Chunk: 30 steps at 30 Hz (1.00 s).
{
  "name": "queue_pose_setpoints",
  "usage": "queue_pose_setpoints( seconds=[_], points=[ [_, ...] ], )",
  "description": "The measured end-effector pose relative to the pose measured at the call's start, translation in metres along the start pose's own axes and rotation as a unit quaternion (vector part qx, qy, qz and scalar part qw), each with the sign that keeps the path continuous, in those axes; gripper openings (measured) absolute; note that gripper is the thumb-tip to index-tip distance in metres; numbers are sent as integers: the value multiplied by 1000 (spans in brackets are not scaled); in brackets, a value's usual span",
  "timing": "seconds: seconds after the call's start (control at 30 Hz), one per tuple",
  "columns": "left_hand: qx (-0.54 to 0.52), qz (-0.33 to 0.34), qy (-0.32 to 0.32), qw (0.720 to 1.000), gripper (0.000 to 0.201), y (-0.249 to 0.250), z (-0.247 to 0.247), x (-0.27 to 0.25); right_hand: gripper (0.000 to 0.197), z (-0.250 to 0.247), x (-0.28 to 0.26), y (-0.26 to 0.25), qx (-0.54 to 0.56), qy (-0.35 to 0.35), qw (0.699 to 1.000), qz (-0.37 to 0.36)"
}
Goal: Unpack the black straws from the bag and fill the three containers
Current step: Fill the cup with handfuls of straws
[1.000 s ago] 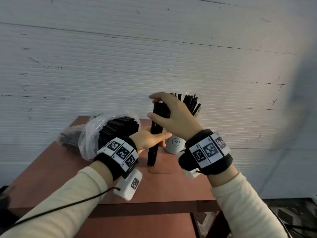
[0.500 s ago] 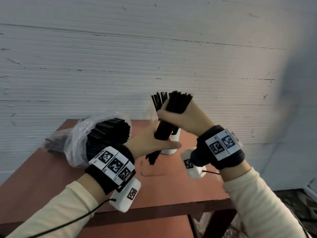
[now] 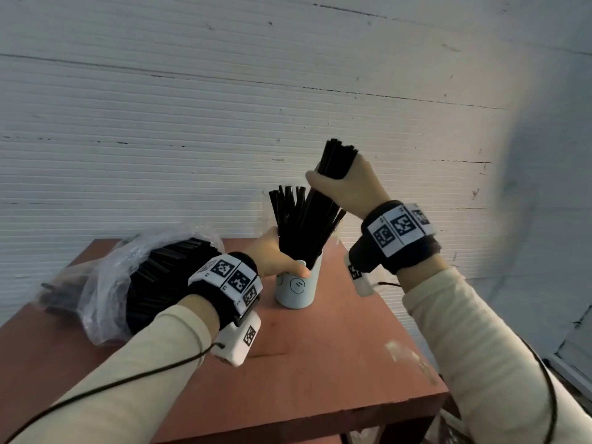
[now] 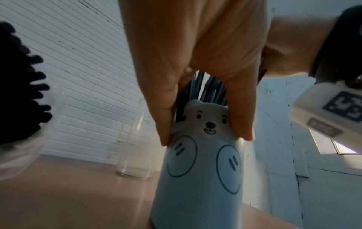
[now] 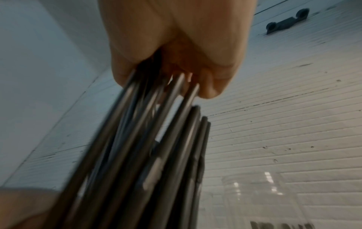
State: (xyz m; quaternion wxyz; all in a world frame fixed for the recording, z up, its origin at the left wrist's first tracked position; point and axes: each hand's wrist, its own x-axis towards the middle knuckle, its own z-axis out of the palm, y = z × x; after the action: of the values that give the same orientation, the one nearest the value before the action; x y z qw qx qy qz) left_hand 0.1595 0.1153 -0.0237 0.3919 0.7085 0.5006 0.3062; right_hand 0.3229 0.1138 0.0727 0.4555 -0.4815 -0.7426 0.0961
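A white bear-face cup (image 3: 296, 288) stands on the red-brown table (image 3: 320, 363) with several black straws (image 3: 286, 209) upright in it. My left hand (image 3: 275, 257) grips the cup's top; its fingers (image 4: 162, 124) straddle the rim in the left wrist view. Above and right of the cup, my right hand (image 3: 347, 187) grips a slanted bundle of black straws (image 3: 320, 206), whose lower ends reach into the cup's mouth. The same bundle (image 5: 149, 147) fans out below the fist in the right wrist view. A clear plastic bag (image 3: 105, 283) of straws lies at the left.
A clear glass container (image 4: 135, 147) stands behind the cup near the white wall (image 3: 192, 123). Another clear container (image 5: 260, 196) shows low in the right wrist view. The table's right edge (image 3: 400, 322) runs close to the cup.
My right hand has carried the straw bundle up and to the right, over the bear cup. My left hand has left the bundle and now holds the cup's top.
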Motion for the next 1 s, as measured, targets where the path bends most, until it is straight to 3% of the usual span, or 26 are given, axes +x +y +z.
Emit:
queue_pose_setpoints(
  seconds=[0.07, 0.27, 0.37, 0.47, 0.57, 0.63, 0.7, 0.8, 1.0],
  points=[
    [10, 7, -12, 1000, 69, -2, -1, 2, 42, 8, 1, 8, -19, -5, 1000, 4],
    [16, 17, -15, 1000, 95, -8, -2, 7, 46, 19, 2, 17, -149, -112, 982, 29],
    [13, 20, -13, 1000, 94, -10, -2, 7, 55, 12, -2, 12, -112, -128, 984, 44],
    [13, 11, -3, 1000, 91, -11, -2, 7, 72, 13, -13, 6, 43, -34, 998, -30],
    [8, 4, 1, 1000, 95, -14, -1, 9, 72, 21, -20, 4, 83, 63, 984, -144],
    [3, 1, 5, 1000, 97, -15, -1, 10, 54, 27, -22, 3, 44, 54, 981, -181],
    [3, 2, 7, 1000, 97, -15, 0, 11, 37, 31, -22, 5, -57, -8, 981, -183],
    [1, 5, 0, 1000, 100, -14, 1, 10, 40, 34, -22, 7, -173, -84, 971, -145],
    [-8, 7, 0, 1000, 83, -7, 2, 7, 45, 29, -23, 7, -198, -70, 961, -182]
  ],
)
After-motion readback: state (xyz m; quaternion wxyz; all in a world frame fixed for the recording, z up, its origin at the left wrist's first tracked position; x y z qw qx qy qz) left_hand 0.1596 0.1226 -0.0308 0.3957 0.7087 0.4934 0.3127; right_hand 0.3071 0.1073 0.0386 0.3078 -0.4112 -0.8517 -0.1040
